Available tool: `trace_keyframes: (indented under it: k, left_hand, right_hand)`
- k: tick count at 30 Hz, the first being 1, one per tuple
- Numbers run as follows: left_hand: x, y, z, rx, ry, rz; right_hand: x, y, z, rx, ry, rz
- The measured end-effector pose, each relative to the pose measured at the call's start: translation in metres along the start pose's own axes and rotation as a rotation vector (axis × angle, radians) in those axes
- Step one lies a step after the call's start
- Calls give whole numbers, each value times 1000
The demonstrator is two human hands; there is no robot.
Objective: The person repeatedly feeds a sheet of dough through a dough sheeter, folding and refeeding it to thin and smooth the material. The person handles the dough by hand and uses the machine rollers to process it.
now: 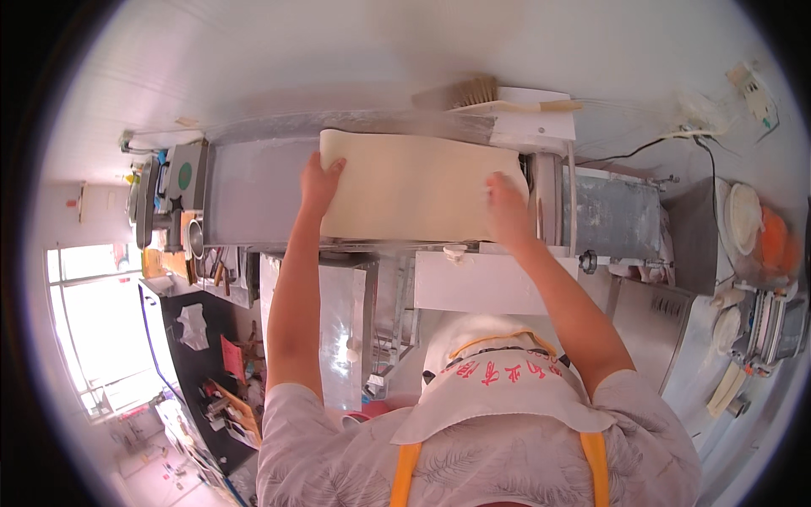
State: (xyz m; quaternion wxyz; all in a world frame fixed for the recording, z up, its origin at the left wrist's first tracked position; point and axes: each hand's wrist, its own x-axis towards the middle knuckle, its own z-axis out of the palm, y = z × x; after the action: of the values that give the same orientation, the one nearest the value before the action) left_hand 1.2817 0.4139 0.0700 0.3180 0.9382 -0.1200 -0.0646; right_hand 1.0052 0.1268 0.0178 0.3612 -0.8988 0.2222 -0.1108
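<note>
A wide, pale sheet of dough [412, 187] lies on the long metal bed [253, 190] of what looks like a dough sheeter. My left hand [323, 184] grips the sheet's left edge, the thumb on top and the fingers partly hidden. Near the right end, close to the steel roller [546, 196], my right hand [507, 206] is over the dough; it is blurred, and whether its fingers pinch the sheet does not show. The dough's right edge reaches up to the roller housing.
Behind the bed, a bristle brush [478, 92] rests by a white panel [535, 127]. A grey machine [187, 174] and a metal bowl [196, 239] stand at the left end. Right of the roller is another metal bed [611, 206], with a black knob [588, 262] at its front edge.
</note>
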Motion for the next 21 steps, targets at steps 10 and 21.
trace_keyframes:
  k: [10, 21]
  left_hand:
    - [-3, -18, 24, 253, 161, 184]
    - [-55, 60, 42, 939, 28, -146]
  right_hand:
    - [2, 74, 52, 104, -28, 170]
    - [-251, 316, -280, -67, 928, 663]
